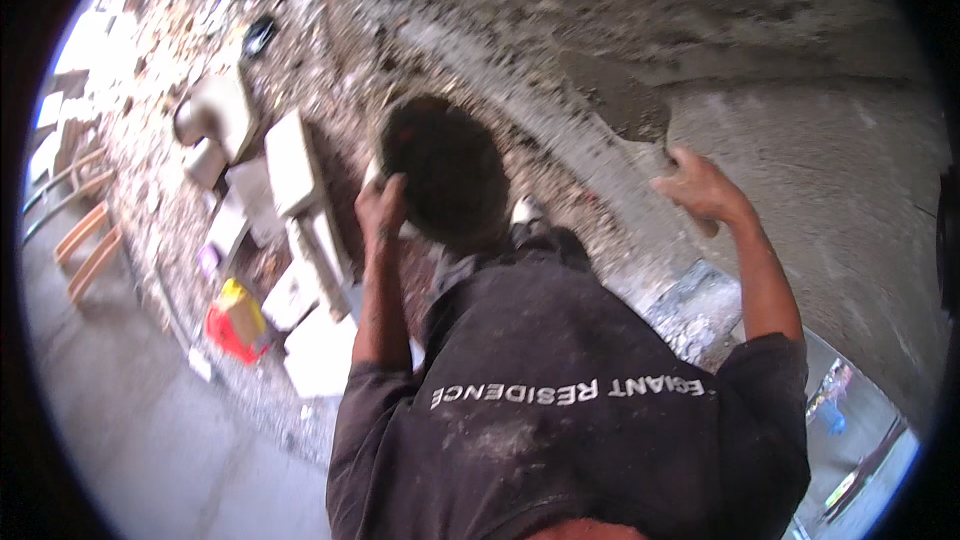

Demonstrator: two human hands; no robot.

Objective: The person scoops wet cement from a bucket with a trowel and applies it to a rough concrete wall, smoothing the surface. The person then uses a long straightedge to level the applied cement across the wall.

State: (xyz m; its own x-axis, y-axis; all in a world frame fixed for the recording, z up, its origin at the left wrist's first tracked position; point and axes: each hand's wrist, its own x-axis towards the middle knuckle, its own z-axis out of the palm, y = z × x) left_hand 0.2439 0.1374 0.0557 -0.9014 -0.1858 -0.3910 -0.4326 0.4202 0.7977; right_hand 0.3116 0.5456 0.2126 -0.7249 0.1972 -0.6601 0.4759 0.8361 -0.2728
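Observation:
My left hand (382, 202) grips the edge of a round dark pan (445, 165), which is held out in front of my body; its contents are too dark to make out clearly. My right hand (700, 185) is closed on the handle of a trowel (640, 118), its blade raised flat at the rough grey plastered wall (810, 140) on my right, with wet-looking grey mortar around it. Below the pan my shoe (528, 210) stands on rubble-strewn ground.
Broken pale blocks (295, 160) lie in the rubble on the left, with a red and yellow bag (235, 325) near them. Bent orange pieces (90, 245) sit at the far left beside a concrete floor (150, 410). A grey ledge (480, 80) runs along the wall's foot.

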